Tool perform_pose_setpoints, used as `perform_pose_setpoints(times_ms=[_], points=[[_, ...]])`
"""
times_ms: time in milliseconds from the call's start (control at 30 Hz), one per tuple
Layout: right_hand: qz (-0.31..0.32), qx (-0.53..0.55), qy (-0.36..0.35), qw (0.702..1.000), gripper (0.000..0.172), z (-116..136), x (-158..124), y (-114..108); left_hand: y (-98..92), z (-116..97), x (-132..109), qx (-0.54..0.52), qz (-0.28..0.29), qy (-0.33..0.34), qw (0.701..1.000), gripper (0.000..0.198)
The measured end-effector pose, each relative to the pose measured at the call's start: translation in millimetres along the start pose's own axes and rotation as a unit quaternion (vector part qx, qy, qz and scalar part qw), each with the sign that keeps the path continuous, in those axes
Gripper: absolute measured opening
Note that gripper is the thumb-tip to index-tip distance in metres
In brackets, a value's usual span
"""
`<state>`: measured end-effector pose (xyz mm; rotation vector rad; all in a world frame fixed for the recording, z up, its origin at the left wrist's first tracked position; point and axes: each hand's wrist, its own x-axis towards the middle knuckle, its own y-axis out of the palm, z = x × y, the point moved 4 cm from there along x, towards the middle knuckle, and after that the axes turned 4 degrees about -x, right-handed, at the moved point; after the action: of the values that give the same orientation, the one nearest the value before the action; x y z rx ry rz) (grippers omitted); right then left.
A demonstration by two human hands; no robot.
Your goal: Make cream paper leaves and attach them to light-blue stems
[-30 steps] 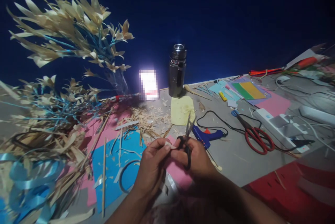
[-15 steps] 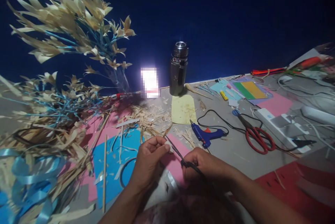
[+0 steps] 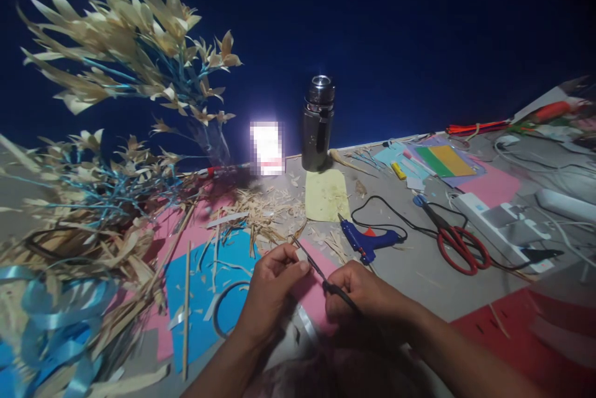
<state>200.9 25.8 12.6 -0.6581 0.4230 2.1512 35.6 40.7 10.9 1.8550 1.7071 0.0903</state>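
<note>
My right hand [image 3: 349,292] is closed round the dark handles of a pair of scissors [image 3: 313,263], whose narrow blades point up and left. Between the thumb and fingers of my left hand [image 3: 274,280] is a small pale piece [image 3: 302,255], perhaps dried husk; its kind is hard to make out. The blades pass right beside this piece and the left fingertips. Under both hands lies pink paper [image 3: 316,305]. A blue sheet [image 3: 186,286] strewn with trimmings is left of my left hand, with a roll of tape [image 3: 222,311] close to the wrist.
Beyond my hands are a blue glue gun [image 3: 367,239], a yellow sheet [image 3: 326,196] and a dark flask [image 3: 318,125]. Red-handled scissors [image 3: 463,249] and a power strip [image 3: 493,227] lie right. Husk flowers [image 3: 153,44] and blue ribbon [image 3: 60,305] fill the left.
My left hand has shifted slightly right, bringing the pale piece closer to the scissors. The scissor blades appear nearer together than before.
</note>
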Motion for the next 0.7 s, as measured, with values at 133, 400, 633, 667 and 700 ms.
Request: perform_pose_setpoints(times_ms=[133, 400, 633, 667, 700], points=[[-0.032, 0.026, 0.001, 0.999, 0.013, -2, 1, 5, 0.5, 4, 0, -0.029, -0.008, 0.002, 1.0, 0.022], [-0.009, 0.096, 0.004, 0.995, 0.011, -2, -2, 13, -1.6, -2, 0, -0.007, -0.003, 0.017, 1.0, 0.02], [-0.009, 0.048, -0.089, 0.995, 0.033, 3, 0, -3, 3.3, -5, -3, -0.007, 0.021, -0.022, 1.0, 0.018], [-0.002, 0.036, -0.084, 0.996, 0.031, 2, 0, -3, 3.7, -6, -3, -0.008, 0.019, -0.026, 0.999, 0.018], [0.006, 0.022, -0.073, 0.997, 0.027, 0, 0, -3, 3.9, -8, -4, -0.008, 0.018, -0.029, 0.999, 0.018]])
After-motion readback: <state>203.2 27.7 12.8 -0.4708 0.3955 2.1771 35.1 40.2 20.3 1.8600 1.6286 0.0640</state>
